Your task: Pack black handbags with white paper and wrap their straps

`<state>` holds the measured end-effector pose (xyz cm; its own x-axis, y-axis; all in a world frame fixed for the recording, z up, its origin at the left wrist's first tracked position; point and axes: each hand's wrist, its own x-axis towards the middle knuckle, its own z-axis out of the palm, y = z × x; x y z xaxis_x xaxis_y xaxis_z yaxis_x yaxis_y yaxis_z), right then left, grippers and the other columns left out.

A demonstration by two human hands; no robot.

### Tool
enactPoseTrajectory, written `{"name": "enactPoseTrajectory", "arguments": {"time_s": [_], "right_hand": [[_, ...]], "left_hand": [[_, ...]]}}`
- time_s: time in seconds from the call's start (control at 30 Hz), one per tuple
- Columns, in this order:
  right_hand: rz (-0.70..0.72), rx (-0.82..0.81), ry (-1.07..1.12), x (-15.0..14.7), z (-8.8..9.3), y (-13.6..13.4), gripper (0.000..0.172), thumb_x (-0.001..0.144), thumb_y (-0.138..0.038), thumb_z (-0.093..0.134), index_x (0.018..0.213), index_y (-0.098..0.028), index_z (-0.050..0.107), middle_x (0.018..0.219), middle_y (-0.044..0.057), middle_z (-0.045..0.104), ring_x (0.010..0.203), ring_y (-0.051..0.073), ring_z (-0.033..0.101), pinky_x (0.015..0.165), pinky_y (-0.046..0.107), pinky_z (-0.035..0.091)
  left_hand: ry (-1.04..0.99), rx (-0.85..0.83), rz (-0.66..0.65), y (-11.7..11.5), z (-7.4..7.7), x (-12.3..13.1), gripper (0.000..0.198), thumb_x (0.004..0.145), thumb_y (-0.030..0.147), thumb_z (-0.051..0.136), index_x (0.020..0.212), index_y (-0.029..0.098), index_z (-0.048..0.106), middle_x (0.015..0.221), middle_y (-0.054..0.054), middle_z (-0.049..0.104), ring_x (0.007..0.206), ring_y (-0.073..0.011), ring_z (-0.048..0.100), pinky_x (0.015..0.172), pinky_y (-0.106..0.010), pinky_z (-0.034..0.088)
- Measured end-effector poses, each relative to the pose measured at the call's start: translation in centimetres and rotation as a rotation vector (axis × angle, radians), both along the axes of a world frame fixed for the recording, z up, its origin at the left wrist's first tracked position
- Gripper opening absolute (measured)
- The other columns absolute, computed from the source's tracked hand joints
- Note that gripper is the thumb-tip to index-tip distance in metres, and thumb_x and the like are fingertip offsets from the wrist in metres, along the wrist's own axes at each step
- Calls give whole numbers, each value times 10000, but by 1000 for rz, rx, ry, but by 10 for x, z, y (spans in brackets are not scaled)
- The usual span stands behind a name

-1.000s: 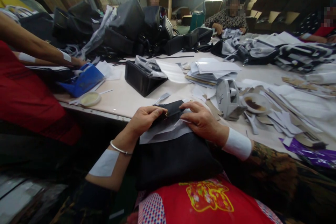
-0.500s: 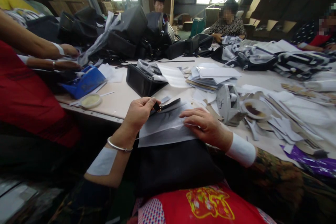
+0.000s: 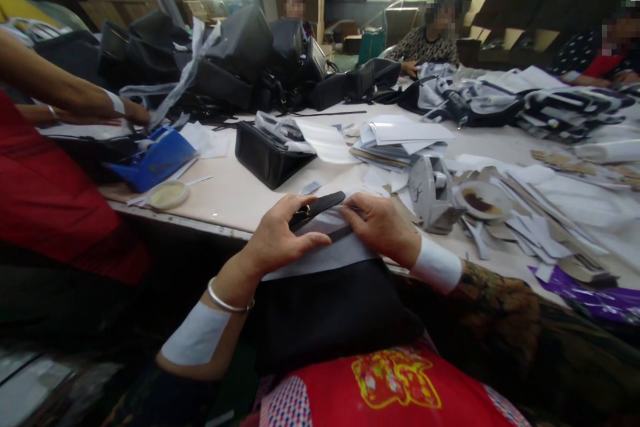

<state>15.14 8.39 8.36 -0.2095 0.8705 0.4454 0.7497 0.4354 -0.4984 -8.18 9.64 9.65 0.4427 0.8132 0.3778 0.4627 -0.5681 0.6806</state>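
The long pale table point(image 3: 220, 192) runs across the room, its front edge near the black bag point(image 3: 340, 310) lying against the person's front. Since a moment ago, the right hand point(image 3: 385, 227) has gone from resting loosely over the sheet to pinching what looks like the edge of that sheet point(image 3: 320, 258), close to the strap's free end. The left hand point(image 3: 280, 235), which was nipping the buckle end, now spreads its thumb over the sheet while its fingers curl by the strap; I can't tell how firmly it grips. To my eye, the work has turned from handling the strap to arranging the sheet beneath it.

The bag is soft, dull black and smooth; the sheet, thin, greyish and translucent, lies over its upper part. Above is the strap point(image 3: 326, 203), flat and narrow, with a small gold-coloured buckle point(image 3: 307, 210).
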Motion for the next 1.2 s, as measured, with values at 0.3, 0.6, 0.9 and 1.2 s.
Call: {"name": "enactPoseTrajectory", "arguments": {"time_s": [0.3, 0.6, 0.9, 1.2], "right_hand": [[68, 93, 168, -2, 0, 5, 115, 919, -242, 601, 873, -187, 691, 803, 30, 729, 737, 167, 665, 716, 270, 480], [158, 369, -102, 6, 29, -31, 395, 918, -290, 620, 1287, -153, 580, 1270, 178, 640, 1163, 306, 596, 964, 463, 474], [388, 95, -653, -31, 21, -46, 255, 976, -149, 470, 1166, -116, 637, 1108, 170, 677, 1018, 281, 584, 868, 442, 427], [432, 85, -765, -25, 18, -47, 194, 950, -136, 508, 843, -152, 670, 828, 94, 667, 753, 233, 578, 682, 384, 410]], "left_hand": [[176, 157, 174, -4, -19, -1, 775, 673, 457, 864, 1319, 174, 541, 1183, -125, 696, 1084, -299, 677, 992, -451, 538], [207, 240, 219, 12, -23, 1, 154, 899, 262, 632, 1022, 214, 711, 1015, -63, 746, 946, -216, 696, 893, -333, 545], [200, 214, 186, 15, -24, 4, 272, 868, 350, 657, 1088, 193, 687, 1062, -87, 717, 1005, -230, 674, 935, -350, 537], [431, 256, 176, 16, -30, 6, 423, 840, 209, 625, 1262, 187, 644, 1286, -115, 657, 1123, -285, 654, 964, -409, 545]]}}
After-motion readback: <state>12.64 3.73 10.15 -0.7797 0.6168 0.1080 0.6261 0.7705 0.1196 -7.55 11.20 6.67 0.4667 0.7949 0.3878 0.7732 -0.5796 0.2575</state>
